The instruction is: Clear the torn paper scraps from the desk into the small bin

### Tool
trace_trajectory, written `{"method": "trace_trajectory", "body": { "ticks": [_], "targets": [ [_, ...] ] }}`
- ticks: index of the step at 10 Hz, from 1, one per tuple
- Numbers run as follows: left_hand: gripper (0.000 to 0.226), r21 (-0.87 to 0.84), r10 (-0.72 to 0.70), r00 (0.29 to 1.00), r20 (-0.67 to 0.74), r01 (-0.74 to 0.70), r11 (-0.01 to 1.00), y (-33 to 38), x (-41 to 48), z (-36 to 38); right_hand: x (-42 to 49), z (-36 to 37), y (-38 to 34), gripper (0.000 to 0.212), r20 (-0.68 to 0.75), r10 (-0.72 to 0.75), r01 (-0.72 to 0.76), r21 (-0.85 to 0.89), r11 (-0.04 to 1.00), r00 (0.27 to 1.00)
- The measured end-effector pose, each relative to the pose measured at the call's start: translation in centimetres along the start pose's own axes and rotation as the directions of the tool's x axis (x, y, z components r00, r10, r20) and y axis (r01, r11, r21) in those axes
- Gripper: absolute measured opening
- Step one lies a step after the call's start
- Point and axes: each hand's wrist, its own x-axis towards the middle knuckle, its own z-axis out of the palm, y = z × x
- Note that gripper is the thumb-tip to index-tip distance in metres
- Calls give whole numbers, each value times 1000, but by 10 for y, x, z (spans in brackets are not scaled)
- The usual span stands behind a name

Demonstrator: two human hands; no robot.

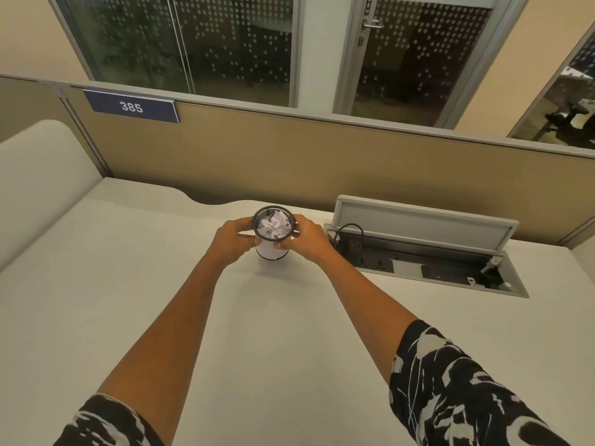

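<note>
A small round bin (269, 251) with a dark mesh rim and a white lower wall stands upright on the white desk (128, 284), towards its far edge. Torn white paper scraps (274, 226) fill its inside up to near the rim. My left hand (234, 239) clasps the bin's left side and my right hand (305, 240) clasps its right side, fingers curled around the wall. I see no loose scraps on the desk surface.
To the right of the bin an open grey cable box (425, 252) is sunk in the desk, lid raised, with a black cable (349, 231) and sockets inside. A tan partition (289, 156) with a sign reading 385 (131, 107) runs behind the desk.
</note>
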Motion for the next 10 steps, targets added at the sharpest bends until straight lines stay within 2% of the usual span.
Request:
{"method": "trace_trajectory", "body": {
  "ticks": [5, 6, 7, 8, 9, 10],
  "targets": [
    [49, 51, -46, 999, 10, 45, 998, -20, 22, 2, 24, 22, 13, 73, 39, 56, -55, -43, 998, 998],
    [50, 89, -63, 998, 22, 60, 994, -24, 22, 3, 25, 24, 13, 79, 60, 72, -69, -58, 996, 996],
    [53, 157, -74, 997, -11, 75, 985, -23, 19, 5, 19, 22, 14, 96, 74, 114, -109, -71, 991, 991],
    [57, 144, -74, 987, -145, 95, 985, -21, 1, 16, 4, 18, 23, 96, 49, 136, -132, -83, 988, 989],
    [52, 147, -56, 944, -327, 109, 983, -18, -28, 33, -28, 5, 22, 88, 19, 160, -157, -97, 983, 987],
    [50, 185, -60, 921, -385, 140, 973, -21, -73, 68, -68, -1, 31, 80, -9, 179, -179, -125, 976, 984]
  ]
}}
